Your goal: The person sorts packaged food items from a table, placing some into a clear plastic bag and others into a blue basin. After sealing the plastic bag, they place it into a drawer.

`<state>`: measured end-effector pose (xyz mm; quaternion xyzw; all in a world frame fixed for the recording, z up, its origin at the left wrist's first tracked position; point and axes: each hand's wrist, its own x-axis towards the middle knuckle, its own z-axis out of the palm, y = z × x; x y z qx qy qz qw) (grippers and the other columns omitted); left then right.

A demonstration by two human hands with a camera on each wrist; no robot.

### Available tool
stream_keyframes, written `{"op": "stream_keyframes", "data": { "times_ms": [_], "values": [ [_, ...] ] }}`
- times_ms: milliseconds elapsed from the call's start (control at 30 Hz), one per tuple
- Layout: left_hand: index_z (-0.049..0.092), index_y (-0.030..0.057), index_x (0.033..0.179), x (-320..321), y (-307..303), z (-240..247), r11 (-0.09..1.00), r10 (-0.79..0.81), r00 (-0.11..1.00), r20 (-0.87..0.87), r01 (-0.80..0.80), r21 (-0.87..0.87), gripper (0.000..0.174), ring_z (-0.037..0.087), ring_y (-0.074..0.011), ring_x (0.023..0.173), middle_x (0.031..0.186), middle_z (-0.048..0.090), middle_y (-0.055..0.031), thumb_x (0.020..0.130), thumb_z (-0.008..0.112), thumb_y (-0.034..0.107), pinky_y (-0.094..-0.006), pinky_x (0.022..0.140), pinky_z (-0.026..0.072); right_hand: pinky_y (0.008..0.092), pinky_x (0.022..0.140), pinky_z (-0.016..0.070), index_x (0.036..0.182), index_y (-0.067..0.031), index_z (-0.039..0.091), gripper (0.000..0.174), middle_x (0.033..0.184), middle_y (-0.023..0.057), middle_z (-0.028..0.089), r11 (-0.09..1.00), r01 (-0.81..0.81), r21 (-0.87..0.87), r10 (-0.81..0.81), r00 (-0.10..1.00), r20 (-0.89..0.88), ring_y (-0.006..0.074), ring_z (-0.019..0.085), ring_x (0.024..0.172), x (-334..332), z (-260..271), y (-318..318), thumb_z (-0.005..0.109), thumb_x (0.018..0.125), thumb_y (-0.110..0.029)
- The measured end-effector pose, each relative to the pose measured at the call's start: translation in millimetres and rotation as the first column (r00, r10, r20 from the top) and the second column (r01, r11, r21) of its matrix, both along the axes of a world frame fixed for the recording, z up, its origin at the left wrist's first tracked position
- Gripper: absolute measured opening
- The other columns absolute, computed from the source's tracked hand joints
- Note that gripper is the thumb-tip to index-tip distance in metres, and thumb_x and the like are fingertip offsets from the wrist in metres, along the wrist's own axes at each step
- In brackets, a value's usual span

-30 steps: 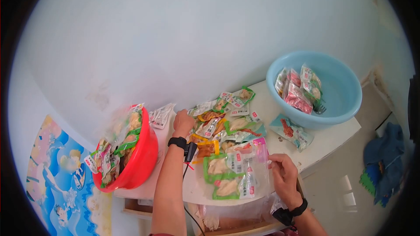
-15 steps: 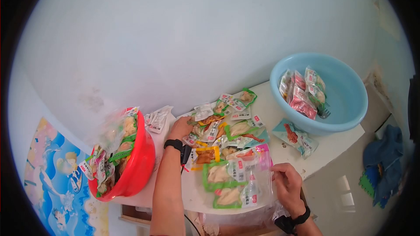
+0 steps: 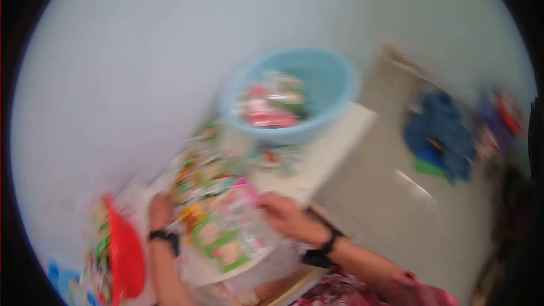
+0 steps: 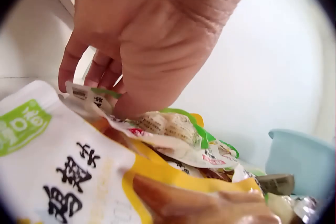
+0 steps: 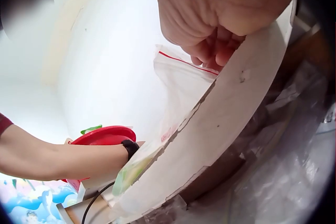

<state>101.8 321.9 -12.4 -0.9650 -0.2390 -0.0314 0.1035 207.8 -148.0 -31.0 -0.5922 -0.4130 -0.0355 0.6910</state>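
In the blurred head view my left hand (image 3: 161, 209) is at the left edge of a pile of food packets (image 3: 207, 170). Seen from the left wrist, the hand (image 4: 142, 40) pinches a white-edged packet (image 4: 80, 92) between thumb and fingers, just behind a yellow-and-white packet (image 4: 79, 166). My right hand (image 3: 289, 215) is at the table's front edge beside a clear bag (image 3: 263, 232) with green-edged packets (image 3: 229, 252) in or under it. In the right wrist view that hand (image 5: 220, 14) grips the clear bag (image 5: 176, 85) near its red zip line.
A red basin (image 3: 127, 255) with packets stands at the left. Toward the back, a light blue basin (image 3: 334, 119) holds several packets, with a teal packet (image 3: 277, 158) in front. Below the table edge an open drawer (image 3: 289, 286) holds clear plastic. Blue cloth (image 3: 439, 130) lies on the floor.
The head view has swung right and blurred, so the table and basins appear farther left. Both hands remain at about the same places beside the pile and the clear bag.
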Motion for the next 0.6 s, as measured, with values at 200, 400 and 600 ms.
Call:
{"op": "stream_keyframes", "data": {
  "times_ms": [200,400,600],
  "values": [
    [0.064,0.0004,0.108,-7.0,49.4,-4.6,0.988,0.048,0.969,0.244,-0.082,0.131,0.020,0.062,-0.0472,0.103,0.105,0.067,-0.0257,0.097,0.051,0.011,-0.0529,0.087,0.0492,0.0412,0.076,0.0525,0.106,-0.0040,0.061,0.024,0.098,0.0136,0.066,0.994,0.106,-0.009,-0.106,0.994,-0.031,0.0344,0.066,0.089,-2.5,-5.0,8.9,0.058,0.085,0.007],
    [0.065,-0.0026,0.115,-2.5,-17.2,61.4,0.973,0.152,0.941,0.303,-0.197,0.123,0.027,0.063,-0.0481,0.104,0.110,0.068,-0.0273,0.101,0.049,0.014,-0.0522,0.088,0.0495,0.0398,0.077,0.0521,0.107,-0.0040,0.061,0.025,0.099,0.0127,0.066,0.997,0.080,-0.019,-0.081,0.995,-0.051,0.0325,0.066,0.090,4.1,-6.6,9.8,0.058,0.084,0.007],
    [0.063,-0.0072,0.109,-19.0,-17.8,94.6,0.999,-0.010,0.923,0.384,-0.005,0.040,0.027,0.062,-0.0467,0.092,0.101,0.068,-0.0287,0.104,0.051,0.017,-0.0491,0.081,0.0485,0.0380,0.078,0.0526,0.108,-0.0030,0.062,0.026,0.097,0.0124,0.065,0.995,0.097,-0.014,-0.098,0.993,-0.062,0.0289,0.066,0.089,0.8,-6.0,5.7,0.058,0.084,0.008]
  ]
}}
